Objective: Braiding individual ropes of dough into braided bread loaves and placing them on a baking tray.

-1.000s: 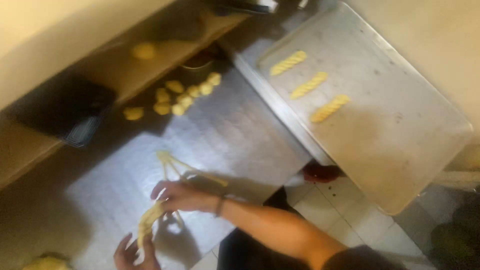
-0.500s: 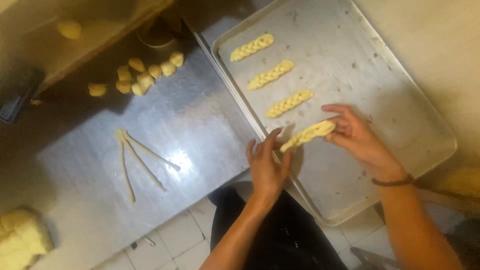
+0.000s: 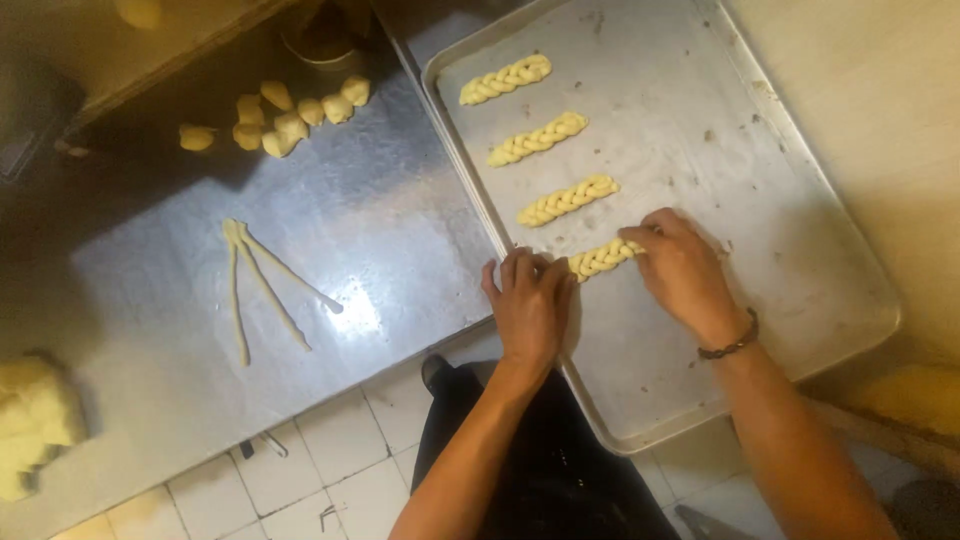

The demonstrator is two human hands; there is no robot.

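A large metal baking tray (image 3: 800,250) carries three braided dough pieces (image 3: 567,200) in a row. A fourth braided dough piece (image 3: 603,258) lies on the tray below them. My left hand (image 3: 530,305) presses its left end at the tray's rim. My right hand (image 3: 683,270), with a dark bracelet at the wrist, rests on its right end. Three thin dough strands (image 3: 262,285), joined at the top, lie on the steel table (image 3: 400,240) to the left.
Several small dough lumps (image 3: 285,118) sit at the back of the table. A bigger dough mass (image 3: 30,425) lies at the left edge. White floor tiles (image 3: 340,460) show below the table edge, with my dark apron between.
A second ago my hands worked strands on the table. They then carried a finished braid to the tray and have now set it down below the other three.
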